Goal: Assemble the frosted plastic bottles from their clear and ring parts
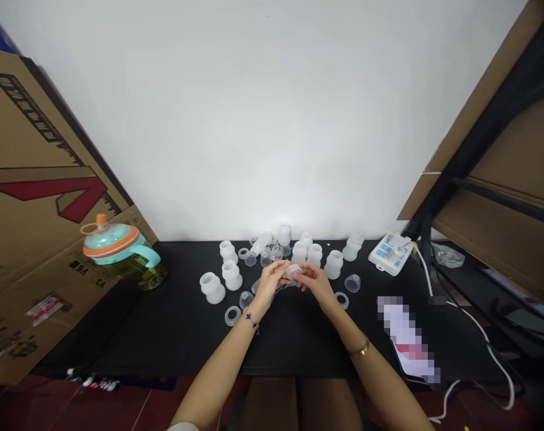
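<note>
Over the middle of the table, my left hand [272,280] and my right hand [315,281] meet around a small translucent round bottle part [294,272]. Fingers of both hands close on it; its exact shape is partly hidden. Left of my left hand stand white translucent baby bottles without caps, the nearest an open bottle [213,288]. Close to my left wrist lie a collar ring [233,315] and a clear dome cap [246,300]. Beside my right wrist are another collar ring [342,300] and a dome cap [352,282]. Several more bottles [314,254] stand just behind the hands.
A teal and orange jug [123,251] stands at the left against a cardboard box [38,209]. On the right are a white power strip [392,254] with a cable and a blurred phone [409,341]. A white wall [272,120] rises behind the black table [173,335].
</note>
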`<action>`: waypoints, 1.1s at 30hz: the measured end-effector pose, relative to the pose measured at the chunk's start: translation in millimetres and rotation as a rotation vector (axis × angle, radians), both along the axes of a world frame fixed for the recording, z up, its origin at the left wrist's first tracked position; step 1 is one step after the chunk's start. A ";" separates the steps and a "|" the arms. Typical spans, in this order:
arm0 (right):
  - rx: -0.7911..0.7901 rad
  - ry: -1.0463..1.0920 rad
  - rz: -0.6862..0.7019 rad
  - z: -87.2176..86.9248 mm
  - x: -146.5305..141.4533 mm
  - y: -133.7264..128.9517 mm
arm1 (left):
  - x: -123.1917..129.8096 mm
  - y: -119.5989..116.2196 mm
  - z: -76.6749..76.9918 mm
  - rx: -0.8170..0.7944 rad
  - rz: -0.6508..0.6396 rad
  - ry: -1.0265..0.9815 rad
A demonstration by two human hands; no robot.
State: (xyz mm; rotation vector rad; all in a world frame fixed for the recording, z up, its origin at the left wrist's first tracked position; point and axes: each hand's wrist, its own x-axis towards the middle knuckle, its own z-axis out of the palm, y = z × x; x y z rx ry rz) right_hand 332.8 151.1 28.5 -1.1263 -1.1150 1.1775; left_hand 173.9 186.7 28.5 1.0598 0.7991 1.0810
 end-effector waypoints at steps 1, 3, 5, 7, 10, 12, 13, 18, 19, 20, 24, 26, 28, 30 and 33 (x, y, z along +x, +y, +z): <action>-0.004 0.002 -0.010 0.2 0.0 -0.1 | -0.1 -0.6 1.0 0.005 0.001 0.007; -0.011 0.015 -0.034 0.0 0.2 0.1 | -0.3 -2.3 3.7 0.025 0.003 0.024; -0.018 0.042 -0.058 -0.9 0.7 0.7 | -0.2 -4.7 5.9 0.077 -0.013 0.046; -0.026 0.074 -0.076 -2.1 1.3 1.7 | 0.8 -7.1 6.2 0.153 -0.047 0.080; -0.032 0.114 -0.082 -3.9 1.8 3.1 | 3.7 -9.6 2.7 0.282 -0.046 0.191; -0.032 0.122 -0.077 -4.9 1.6 3.9 | 5.5 -10.5 -0.3 0.366 -0.019 0.296; -0.034 0.120 -0.074 -5.3 1.4 4.2 | 6.1 -10.8 -1.4 0.400 -0.008 0.341; -0.012 0.038 -0.045 -6.5 0.1 3.8 | 6.8 -12.8 -1.3 0.455 0.023 0.415; -0.001 0.004 -0.036 -6.7 -0.3 3.2 | 6.7 -13.4 -0.7 0.461 0.033 0.418; 0.012 -0.034 -0.032 -7.0 -0.8 2.4 | 6.6 -14.1 -0.1 0.470 0.045 0.423; 0.079 -0.230 -0.057 -9.6 -2.9 -1.0 | 6.4 -15.7 0.4 0.499 0.104 0.476; 0.128 -0.347 -0.076 -11.6 -3.8 -2.2 | 6.4 -15.7 -0.4 0.507 0.122 0.502; 0.167 -0.447 -0.094 -13.4 -4.5 -3.1 | 6.3 -15.4 -1.4 0.510 0.129 0.512; 0.185 -0.502 -0.103 -14.3 -5.0 -3.8 | 6.3 -15.0 -2.6 0.513 0.127 0.507; 0.194 -0.527 -0.098 -14.2 -5.5 -4.5 | 6.3 -14.7 -4.2 0.527 0.128 0.506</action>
